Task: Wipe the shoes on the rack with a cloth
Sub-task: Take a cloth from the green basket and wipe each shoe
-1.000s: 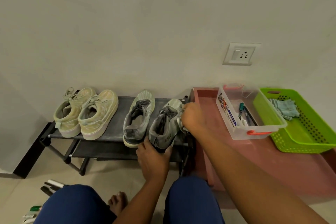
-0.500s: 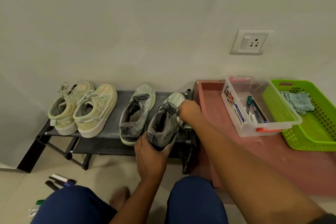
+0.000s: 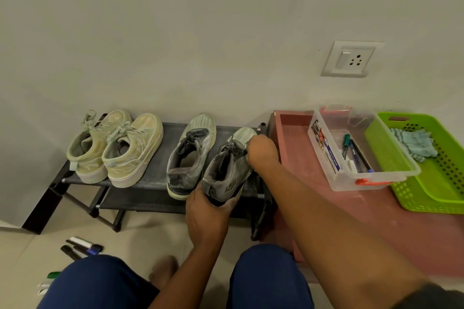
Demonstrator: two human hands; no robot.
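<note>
My left hand (image 3: 208, 211) grips the grey shoe (image 3: 226, 170) by its heel; my right hand (image 3: 262, 152), fist closed, rubs its side, the cloth hidden; three shoes further left look unwiped.

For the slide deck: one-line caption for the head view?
Left hand holds a grey shoe by its heel on the rack; right hand works at its side.

A dark shoe rack (image 3: 160, 178) carries two cream sneakers (image 3: 118, 148) and two grey sneakers (image 3: 208, 158).
</note>
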